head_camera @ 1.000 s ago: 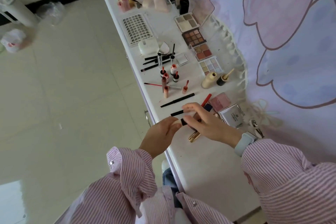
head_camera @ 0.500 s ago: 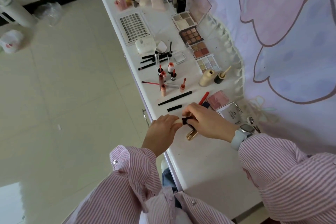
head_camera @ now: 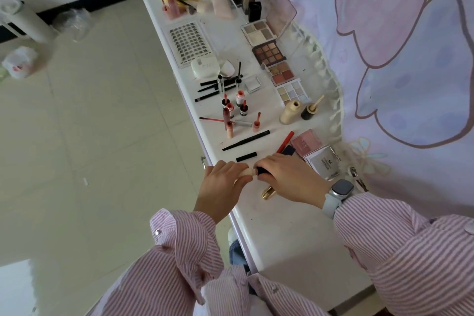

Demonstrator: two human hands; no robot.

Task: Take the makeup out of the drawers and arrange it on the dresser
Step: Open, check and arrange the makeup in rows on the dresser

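At frame centre our left hand (head_camera: 223, 182) grips a cream tube (head_camera: 246, 171) and our right hand (head_camera: 287, 174) pinches its black cap (head_camera: 261, 170) over the dresser (head_camera: 282, 233)

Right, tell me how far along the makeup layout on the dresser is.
Mostly laid out: the eyeshadow palettes sit in a row along the back of the dresser, with lip tints and black pencils mid-top. In hand: the left hand and right hand together hold a small item with a cream part and a black part. The drawers aren't visible, so what's left is unclear.
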